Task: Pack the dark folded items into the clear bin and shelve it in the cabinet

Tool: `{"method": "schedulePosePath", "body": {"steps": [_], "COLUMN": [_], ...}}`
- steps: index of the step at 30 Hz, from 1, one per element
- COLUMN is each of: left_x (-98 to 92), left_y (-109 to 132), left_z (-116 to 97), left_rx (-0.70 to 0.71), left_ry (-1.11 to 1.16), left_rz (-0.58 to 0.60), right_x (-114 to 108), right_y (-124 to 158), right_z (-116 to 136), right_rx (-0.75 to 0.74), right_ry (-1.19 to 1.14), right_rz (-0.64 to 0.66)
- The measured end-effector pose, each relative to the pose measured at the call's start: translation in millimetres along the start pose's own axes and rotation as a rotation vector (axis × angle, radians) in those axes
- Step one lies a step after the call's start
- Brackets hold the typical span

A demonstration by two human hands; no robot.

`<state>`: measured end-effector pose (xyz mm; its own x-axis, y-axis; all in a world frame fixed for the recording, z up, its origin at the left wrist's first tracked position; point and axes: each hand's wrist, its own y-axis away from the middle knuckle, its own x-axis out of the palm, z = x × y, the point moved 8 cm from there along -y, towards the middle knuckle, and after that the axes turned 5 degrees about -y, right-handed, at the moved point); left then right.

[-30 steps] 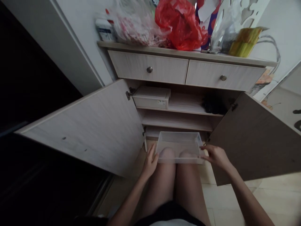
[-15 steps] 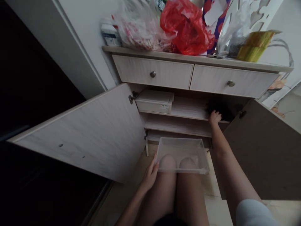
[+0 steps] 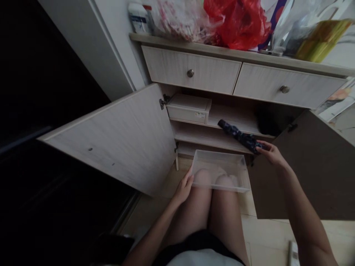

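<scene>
A dark patterned folding umbrella [image 3: 239, 136] is held closed at one end by my right hand [image 3: 271, 152], in front of the cabinet shelves. Its other end points up and left. My left hand [image 3: 185, 186] grips the left side of a clear plastic bin [image 3: 222, 188], which rests across my knees. My knees show through the bin's bottom. Something small and pale may lie in it, but I cannot make it out. On the upper shelf [image 3: 230, 116] stands a white drawer box [image 3: 188, 112] at the left, and a dark heap [image 3: 267, 120] lies at the right.
Both cabinet doors, the left [image 3: 116, 140] and the right [image 3: 307, 173], stand swung outward on either side. Two drawers with knobs [image 3: 190, 73] are above the shelves. A red plastic bag [image 3: 240, 26], a white bottle [image 3: 138, 18] and a yellow package [image 3: 321, 40] sit on the top.
My right hand has come out of the upper shelf's right side with the umbrella, drawing it toward me. My left hand stays on the bin. The view has tilted downward.
</scene>
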<state>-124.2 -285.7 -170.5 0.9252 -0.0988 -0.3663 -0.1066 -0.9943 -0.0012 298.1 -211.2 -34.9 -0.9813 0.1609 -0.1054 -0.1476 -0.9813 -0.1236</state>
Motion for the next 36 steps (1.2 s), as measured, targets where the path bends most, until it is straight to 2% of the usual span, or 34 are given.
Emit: {"method": "schedulePosePath", "body": {"steps": [3, 7, 10, 14, 17, 19, 21, 22, 25, 27, 28, 29, 31, 33, 36], "left_x": [1.4, 1.5, 1.7, -0.5, -3.3, -5.6, -7.0, -7.2, -6.8, -7.7, -8.3, -8.8, -10.0, -10.5, -10.1], "left_y": [0, 1, 1, 0, 0, -1, -2, -2, -3, -4, -5, -5, -6, -5, -4], "left_z": [-3, -7, -11, -13, -15, -16, -16, -16, -13, -10, -9, -8, -7, -7, -9], "left_rx": [0.006, 0.010, 0.019, 0.005, -0.010, -0.016, -0.012, -0.010, -0.016, -0.028, -0.032, -0.034, -0.037, -0.036, -0.036], "left_ry": [-0.027, -0.060, -0.060, -0.063, -0.051, -0.044, -0.042, -0.044, -0.052, -0.056, -0.059, -0.061, -0.064, -0.064, -0.063], "left_rz": [0.015, 0.027, 0.033, 0.029, 0.025, 0.014, 0.010, 0.011, 0.027, 0.022, 0.017, 0.014, 0.008, 0.010, 0.016], "right_x": [29, 67, 85, 107, 123, 128, 121, 111, 53, 12, -5, -19, -35, -41, -39], "right_y": [44, 70, 70, 65, 60, 53, 37, 24, -28, -62, -77, -90, -113, -127, -134], "right_z": [-1, -13, -24, -24, -32, -33, -23, -15, 12, 24, 26, 26, 16, 3, -10], "right_rx": [0.048, 0.035, -0.051, -0.282, -0.313, -0.336, -0.380, -0.392, -0.330, -0.204, -0.125, -0.044, 0.112, 0.214, 0.244], "right_ry": [0.043, 0.197, 0.473, 0.801, 0.999, 1.033, 0.964, 0.926, 0.959, 1.093, 1.153, 1.200, 1.237, 1.214, 1.156], "right_rz": [0.160, 0.347, 0.364, 0.304, 0.346, 0.380, 0.352, 0.287, -0.096, -0.346, -0.424, -0.466, -0.468, -0.458, -0.525]}}
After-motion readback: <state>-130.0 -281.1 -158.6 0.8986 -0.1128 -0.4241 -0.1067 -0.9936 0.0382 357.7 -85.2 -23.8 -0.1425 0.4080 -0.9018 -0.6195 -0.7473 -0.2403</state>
